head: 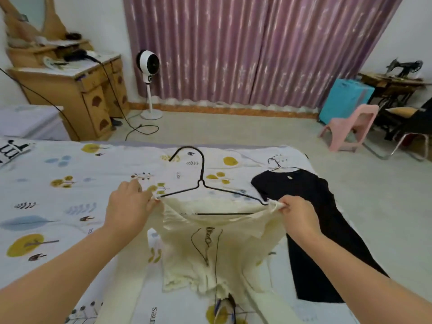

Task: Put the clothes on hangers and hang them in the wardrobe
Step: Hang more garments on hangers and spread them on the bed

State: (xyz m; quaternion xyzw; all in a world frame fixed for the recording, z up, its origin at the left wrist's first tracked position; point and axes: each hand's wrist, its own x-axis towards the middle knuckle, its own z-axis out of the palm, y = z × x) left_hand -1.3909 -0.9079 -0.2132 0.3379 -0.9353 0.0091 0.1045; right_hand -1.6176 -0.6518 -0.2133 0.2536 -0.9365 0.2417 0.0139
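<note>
From here I can read very little. On the bedsheet [70,174], near the bottom edge between my forearms, a sideways printed word ends in "ures" [153,312]; the rest is cut off. Large black letters on the sheet's far left edge [11,149] are cropped and unreadable. The cream top [210,249] carries a small black print, too blurred to read.

Purple curtains [245,50], wooden dresser [93,94], white fan [149,64], pink chair [350,127]
</note>
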